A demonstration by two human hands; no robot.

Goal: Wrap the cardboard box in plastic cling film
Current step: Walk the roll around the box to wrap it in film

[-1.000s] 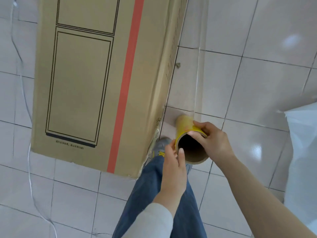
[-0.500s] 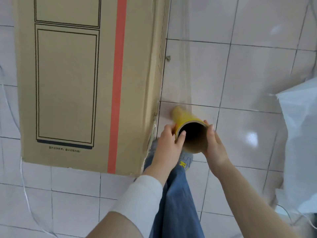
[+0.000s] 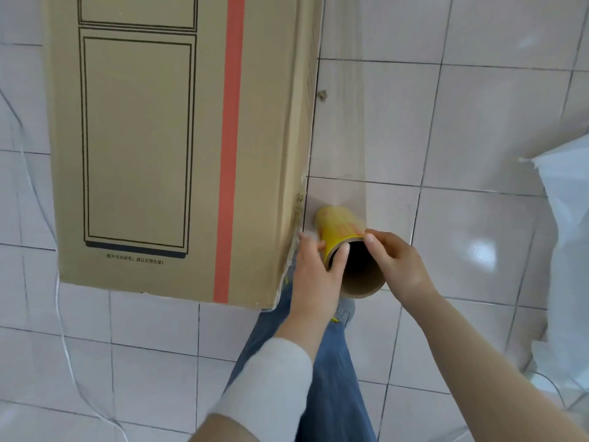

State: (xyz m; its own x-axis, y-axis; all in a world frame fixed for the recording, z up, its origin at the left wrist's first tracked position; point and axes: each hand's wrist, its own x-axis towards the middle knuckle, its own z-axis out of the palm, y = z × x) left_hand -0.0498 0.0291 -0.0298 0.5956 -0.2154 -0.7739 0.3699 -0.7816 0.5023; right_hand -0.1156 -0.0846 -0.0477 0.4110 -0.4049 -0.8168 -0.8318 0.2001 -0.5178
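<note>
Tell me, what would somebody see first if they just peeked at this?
The big cardboard box with its orange stripe fills the upper left. Right by its near corner, the left hand and the right hand grip a yellow cling film roll. A clear sheet of film stretches from it up along the box's side.

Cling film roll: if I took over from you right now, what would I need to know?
Left hand grips the roll at its open end; right hand grips that end from the other side.
The roll is beside the box's near right corner.
A sheet of film runs from it along the box's right side.
Done: film crinkles on that corner.
Left: the printed face looks bare; probably keep going round.
</note>
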